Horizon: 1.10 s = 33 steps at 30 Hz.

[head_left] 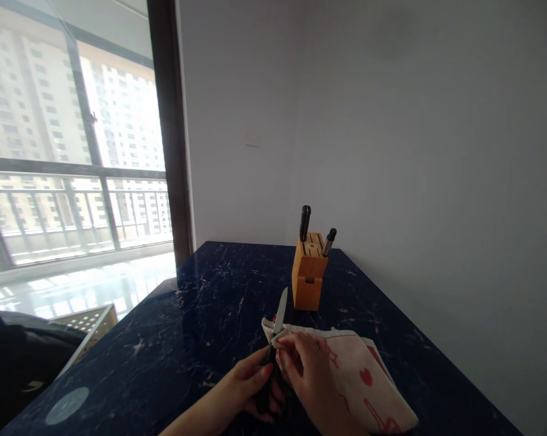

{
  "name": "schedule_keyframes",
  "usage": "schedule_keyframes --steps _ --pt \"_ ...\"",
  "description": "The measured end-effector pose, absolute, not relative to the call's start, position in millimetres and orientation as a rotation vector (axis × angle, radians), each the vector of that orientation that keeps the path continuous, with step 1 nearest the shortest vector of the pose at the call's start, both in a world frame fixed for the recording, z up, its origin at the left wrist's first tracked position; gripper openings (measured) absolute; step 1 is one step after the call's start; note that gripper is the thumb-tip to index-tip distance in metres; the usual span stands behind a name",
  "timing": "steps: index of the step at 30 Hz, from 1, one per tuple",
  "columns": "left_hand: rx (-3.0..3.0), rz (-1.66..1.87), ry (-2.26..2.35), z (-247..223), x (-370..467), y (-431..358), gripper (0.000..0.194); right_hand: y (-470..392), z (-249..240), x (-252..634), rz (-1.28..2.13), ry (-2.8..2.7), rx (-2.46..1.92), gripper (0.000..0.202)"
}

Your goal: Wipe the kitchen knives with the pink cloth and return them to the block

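Note:
My left hand (250, 383) is closed around the black handle of a kitchen knife (281, 310), whose blade points up and away from me. A pinch of cloth is between the fingers of my right hand (307, 369), pressed against the blade near the handle. The cloth (355, 366) is white with red prints, one of them a heart, and it spreads over the table to the right, partly under my right forearm. Just beyond the blade tip stands a wooden knife block (308, 284). Its slots hold a black-handled knife (304, 223) and a tool with a black and silver handle (329, 242).
The dark blue marbled table (209, 297) reaches to the wall corner. A pale round disc (67, 406) lies at its near left. Left of the table are a chair with a perforated panel (101, 324) and something dark on it (23, 345). A large window is beyond.

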<state>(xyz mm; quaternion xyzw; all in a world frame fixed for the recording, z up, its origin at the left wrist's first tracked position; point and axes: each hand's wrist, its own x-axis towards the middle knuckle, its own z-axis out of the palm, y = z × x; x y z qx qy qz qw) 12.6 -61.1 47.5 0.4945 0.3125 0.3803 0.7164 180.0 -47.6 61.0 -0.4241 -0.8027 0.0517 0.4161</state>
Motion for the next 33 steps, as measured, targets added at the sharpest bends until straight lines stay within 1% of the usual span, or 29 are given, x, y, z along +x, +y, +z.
schedule_keyframes --steps 2,7,10,14,16,18,22,24,27,29,33 --pt "1.055 0.869 0.692 48 13 -63 0.051 -50 62 179 0.153 -2.043 -1.058 0.018" --pt "1.023 0.899 0.716 46 15 -61 0.049 -59 65 173 0.169 -2.173 -0.971 0.021" --pt "1.078 0.882 0.702 45 13 -61 0.047 -58 63 173 0.144 -2.152 -0.984 0.024" --pt "1.201 0.798 0.664 46 10 -59 0.063 -51 60 178 0.123 -2.010 -1.043 0.025" --pt "1.248 0.754 0.670 46 10 -58 0.068 -49 60 179 0.112 -1.968 -1.056 0.024" --pt "1.276 0.726 0.688 45 10 -56 0.070 -49 61 179 0.103 -1.980 -1.044 0.025" --pt "1.285 0.733 0.688 44 9 -55 0.062 -54 63 174 0.126 -2.098 -0.977 0.026" --pt "1.283 0.738 0.646 44 8 -56 0.062 -55 62 173 0.135 -2.135 -0.962 0.028" --pt "1.274 0.709 0.568 44 8 -56 0.072 -55 61 173 0.134 -2.110 -0.990 0.030" --pt "1.273 0.701 0.518 43 9 -57 0.078 -54 60 174 0.148 -2.069 -1.024 0.027" --pt "1.271 0.736 0.440 38 12 -57 0.083 -55 59 175 0.186 -2.055 -1.034 0.025"
